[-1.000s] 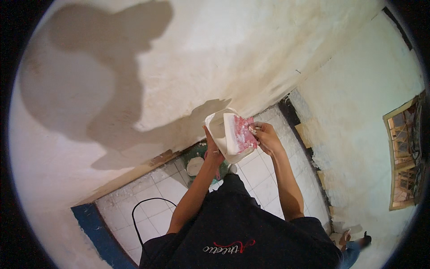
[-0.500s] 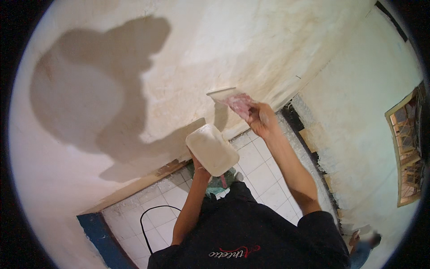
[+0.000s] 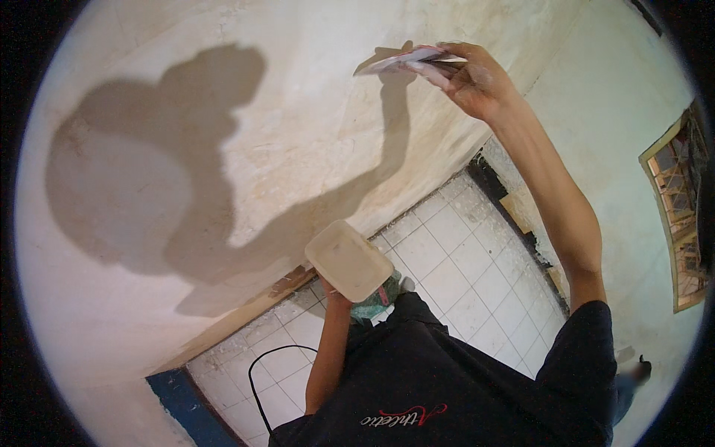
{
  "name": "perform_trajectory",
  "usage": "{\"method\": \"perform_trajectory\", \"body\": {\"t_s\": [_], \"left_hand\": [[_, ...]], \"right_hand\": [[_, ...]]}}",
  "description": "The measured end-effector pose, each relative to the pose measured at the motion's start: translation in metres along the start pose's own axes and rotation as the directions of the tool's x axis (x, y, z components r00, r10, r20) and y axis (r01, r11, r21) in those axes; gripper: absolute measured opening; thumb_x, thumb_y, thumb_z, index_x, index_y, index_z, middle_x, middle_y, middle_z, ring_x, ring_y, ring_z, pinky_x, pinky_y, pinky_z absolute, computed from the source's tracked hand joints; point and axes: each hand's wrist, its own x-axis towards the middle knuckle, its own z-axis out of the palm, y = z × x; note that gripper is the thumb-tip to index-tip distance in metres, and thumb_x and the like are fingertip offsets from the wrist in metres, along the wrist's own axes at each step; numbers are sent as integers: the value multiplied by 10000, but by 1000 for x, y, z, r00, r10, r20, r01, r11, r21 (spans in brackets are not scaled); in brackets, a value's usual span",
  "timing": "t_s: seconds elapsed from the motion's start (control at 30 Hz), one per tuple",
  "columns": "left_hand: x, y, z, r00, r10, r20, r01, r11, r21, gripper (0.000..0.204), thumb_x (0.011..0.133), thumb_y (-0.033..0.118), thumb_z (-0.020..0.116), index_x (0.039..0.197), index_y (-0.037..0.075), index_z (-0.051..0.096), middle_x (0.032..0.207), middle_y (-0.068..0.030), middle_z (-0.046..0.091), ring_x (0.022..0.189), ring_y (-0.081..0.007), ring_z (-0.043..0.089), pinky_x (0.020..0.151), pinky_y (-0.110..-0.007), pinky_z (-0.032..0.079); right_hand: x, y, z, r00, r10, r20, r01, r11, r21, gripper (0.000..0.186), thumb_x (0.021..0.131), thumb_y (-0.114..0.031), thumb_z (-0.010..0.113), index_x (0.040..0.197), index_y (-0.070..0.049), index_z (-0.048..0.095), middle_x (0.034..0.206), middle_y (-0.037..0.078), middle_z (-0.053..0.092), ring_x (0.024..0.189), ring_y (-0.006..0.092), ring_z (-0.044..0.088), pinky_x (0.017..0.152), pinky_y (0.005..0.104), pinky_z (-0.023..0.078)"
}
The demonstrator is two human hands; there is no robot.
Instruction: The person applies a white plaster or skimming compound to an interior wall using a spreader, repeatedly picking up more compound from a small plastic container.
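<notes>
- Scraper [image 3: 417,56] is up on the wall [image 3: 313,97], tilted low against it, and its far edge looks to be touching where blade and shadow run together.
- Right hand [image 3: 477,83] has it by the near end, fingers and thumb pinched around it; that low slant probably lets the thin edge rest along the surface.
- Right arm [image 3: 555,186] reaches well out, likely because the spot sits so far from the body.
- Down below, left hand [image 3: 334,293] has hold of the tub [image 3: 350,261], bent round its lower left side; most fingers are hidden, so how widely they spread I cannot tell.
- Tub sits in front of the body, near the wall, presumably to stay within easy reach of the other side.
- That makes 2 hands, 2 things: 1 high, 1 low, well apart.
- Beneath, a green bag [image 3: 370,305] shows partly behind the tub, over the tiled floor [image 3: 454,298]; a black cable [image 3: 251,378] curves off left.
</notes>
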Motion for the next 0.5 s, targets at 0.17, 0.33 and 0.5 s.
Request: {"method": "perform_trajectory", "body": {"t_s": [0.17, 0.33, 0.5], "left_hand": [[-13, 10, -11, 998, 62, -5, -62, 998, 8, 677, 917, 644, 426, 1382, 153, 452, 1318, -78, 562, 1161, -289, 581, 961, -498, 505], [-25, 12, -13, 994, 108, -2, -108, 994, -6, 669, 919, 630, 440, 1381, 147, 451, 1317, -83, 562, 1159, -294, 583, 959, -504, 506], [-35, 17, -16, 990, 141, 4, -141, 990, 7, 662, 920, 617, 453, 1380, 141, 451, 1317, -88, 563, 1158, -300, 584, 957, -510, 507]], "right_hand": [[-34, 23, -25, 997, 63, 33, -63, 998, -6, 327, 958, -54, 341, 1174, 164, 455, 1164, 284, 586, 1087, 323, 611, 933, 388, 557], [-49, 129, -66, 973, 151, -172, -145, 988, 46, 245, 940, -47, 386, 1081, 54, 560, 1035, 207, 640, 890, 269, 667, 827, 365, 586], [-14, 176, -77, 977, 176, -121, -152, 971, 184, 197, 909, -15, 433, 1011, 80, 573, 917, 186, 627, 835, 296, 654, 774, 395, 595]]}}
